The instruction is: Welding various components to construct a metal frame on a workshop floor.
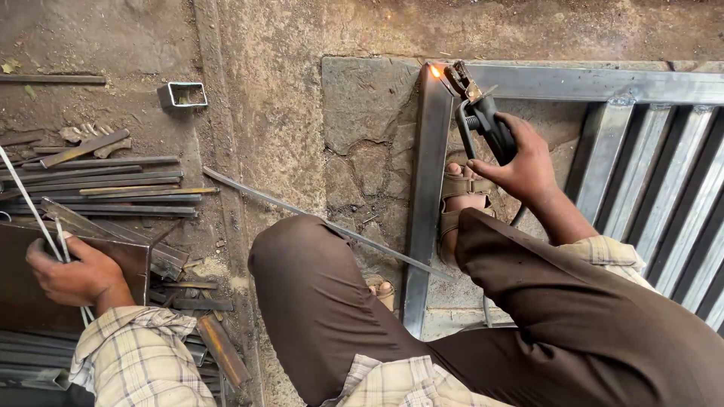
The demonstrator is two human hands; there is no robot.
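Note:
My right hand (522, 162) grips a black welding electrode holder (483, 117), its jaws pointing at the top left corner of a grey steel frame (430, 166), where a small orange glow (435, 71) shows. My left hand (72, 271) is far to the left, closed around thin welding rods (30, 200) that stick up and out of its fist. It rests over a dark rusty sheet (23, 294). I squat with brown-trousered knees between both hands, one sandalled foot (461, 200) planted inside the frame.
A pile of flat metal strips and bars (113, 185) lies at left. A short square tube offcut (182, 94) sits on the dirt above it. A long thin rod (302, 211) runs diagonally across the stone slab. Corrugated metal sheeting (664, 181) fills the frame at right.

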